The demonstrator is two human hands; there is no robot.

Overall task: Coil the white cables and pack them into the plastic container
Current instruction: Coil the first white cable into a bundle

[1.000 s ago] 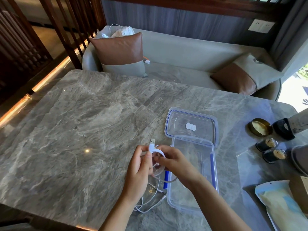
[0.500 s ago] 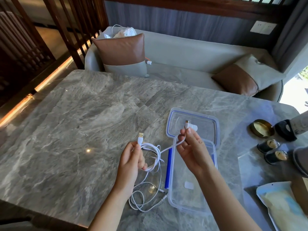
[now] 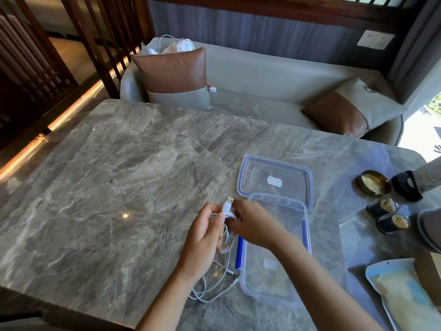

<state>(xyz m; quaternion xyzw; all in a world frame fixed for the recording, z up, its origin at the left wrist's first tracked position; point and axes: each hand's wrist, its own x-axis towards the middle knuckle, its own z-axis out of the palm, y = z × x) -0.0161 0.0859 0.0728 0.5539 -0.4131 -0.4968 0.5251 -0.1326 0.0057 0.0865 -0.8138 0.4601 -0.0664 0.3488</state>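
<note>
Left hand (image 3: pixel 205 231) pinches the thin white USB cable (image 3: pixel 228 207) coil to hold the loops, right hand (image 3: pixel 250 223) closed on the wrap beside it, just beside the open clear plastic container (image 3: pixel 307 237) for a short drop-in.

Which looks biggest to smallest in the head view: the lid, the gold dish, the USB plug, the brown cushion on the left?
1. Brown cushion, though it sits farthest away.
2. Lid.
3. Gold dish.
4. USB plug, held between the left hand and right hand.
</note>
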